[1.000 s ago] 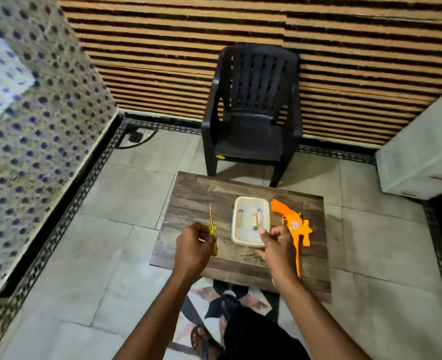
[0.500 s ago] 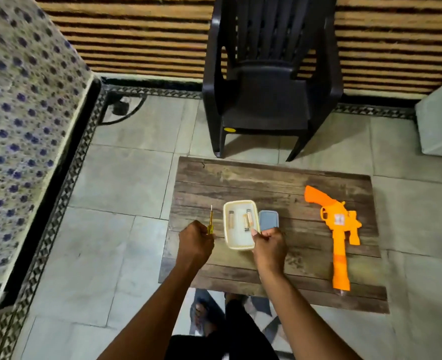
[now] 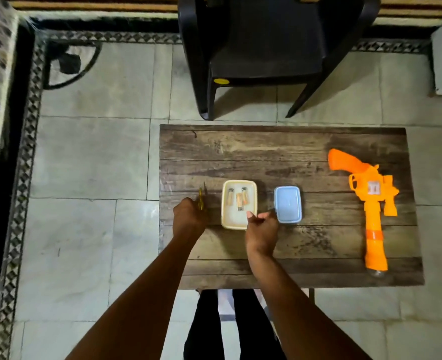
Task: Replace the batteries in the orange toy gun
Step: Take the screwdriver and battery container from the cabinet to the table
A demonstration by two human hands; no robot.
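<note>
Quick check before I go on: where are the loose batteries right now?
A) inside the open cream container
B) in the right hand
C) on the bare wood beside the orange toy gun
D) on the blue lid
A: the batteries lie inside the open cream container, left of the blue lid, well apart from the orange toy gun.
</note>
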